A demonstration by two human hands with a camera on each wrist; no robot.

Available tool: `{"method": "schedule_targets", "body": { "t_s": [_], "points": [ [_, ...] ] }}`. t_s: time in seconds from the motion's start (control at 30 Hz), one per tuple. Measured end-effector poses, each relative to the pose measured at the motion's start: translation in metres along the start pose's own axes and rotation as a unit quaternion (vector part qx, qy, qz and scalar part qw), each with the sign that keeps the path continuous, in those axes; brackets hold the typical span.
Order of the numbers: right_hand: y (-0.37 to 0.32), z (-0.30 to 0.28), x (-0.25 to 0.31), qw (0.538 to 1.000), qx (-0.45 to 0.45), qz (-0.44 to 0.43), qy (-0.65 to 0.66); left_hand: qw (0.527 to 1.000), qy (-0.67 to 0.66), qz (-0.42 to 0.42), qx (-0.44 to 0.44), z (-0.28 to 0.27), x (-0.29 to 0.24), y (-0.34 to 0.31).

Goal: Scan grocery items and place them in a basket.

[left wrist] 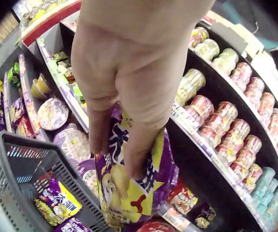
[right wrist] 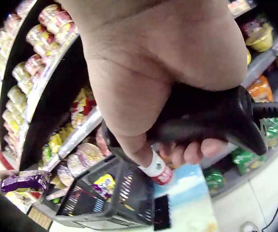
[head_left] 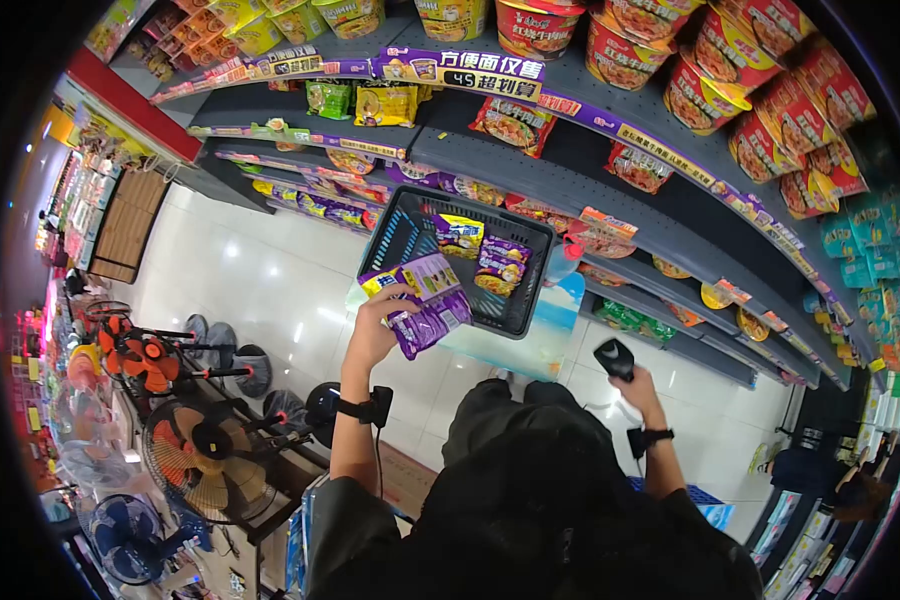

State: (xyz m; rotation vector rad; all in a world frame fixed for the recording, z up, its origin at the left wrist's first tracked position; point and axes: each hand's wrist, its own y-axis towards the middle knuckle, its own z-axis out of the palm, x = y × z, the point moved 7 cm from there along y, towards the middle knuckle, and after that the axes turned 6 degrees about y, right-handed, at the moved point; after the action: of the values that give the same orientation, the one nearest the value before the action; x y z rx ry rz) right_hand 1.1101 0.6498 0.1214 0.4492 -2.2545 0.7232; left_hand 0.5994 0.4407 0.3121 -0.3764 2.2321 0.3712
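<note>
Dark clothing (head_left: 540, 475) of the person fills the foreground on the near side of the black basket (head_left: 525, 315), in which several smaller packets (head_left: 500, 265) lie. At the basket's near left corner, the left hand (head_left: 380, 318) pinches a purple packet (head_left: 432, 317) between thumb and fingers, so that hand is the nearer one, though the packet's long axis is hard to settle under the grip. Off the basket's right side, well apart from the purple packet, the right hand (head_left: 638, 388) curls round a black scanner (head_left: 613, 356), its head end toward the basket.
</note>
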Motion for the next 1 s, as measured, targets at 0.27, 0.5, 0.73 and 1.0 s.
{"method": "schedule_targets", "body": {
  "t_s": [0.27, 0.5, 0.73, 1.0],
  "points": [
    [-0.013, 0.017, 0.279, 0.929, 0.216, -0.297, 0.040, 0.996, -0.029, 0.019, 0.085, -0.018, -0.050, -0.026],
    [-0.022, 0.039, 0.317, 0.922, 0.278, -0.270, 0.006, 0.992, -0.034, 0.055, 0.107, -0.008, -0.075, -0.005],
    [-0.005, -0.005, 0.266, 0.918, 0.036, -0.287, 0.272, 0.987, -0.106, 0.092, 0.079, 0.038, -0.119, 0.054],
    [-0.033, -0.039, 0.171, 0.793, -0.065, -0.073, 0.601, 0.960, -0.239, 0.129, 0.065, 0.133, -0.203, 0.097]
  ]
}}
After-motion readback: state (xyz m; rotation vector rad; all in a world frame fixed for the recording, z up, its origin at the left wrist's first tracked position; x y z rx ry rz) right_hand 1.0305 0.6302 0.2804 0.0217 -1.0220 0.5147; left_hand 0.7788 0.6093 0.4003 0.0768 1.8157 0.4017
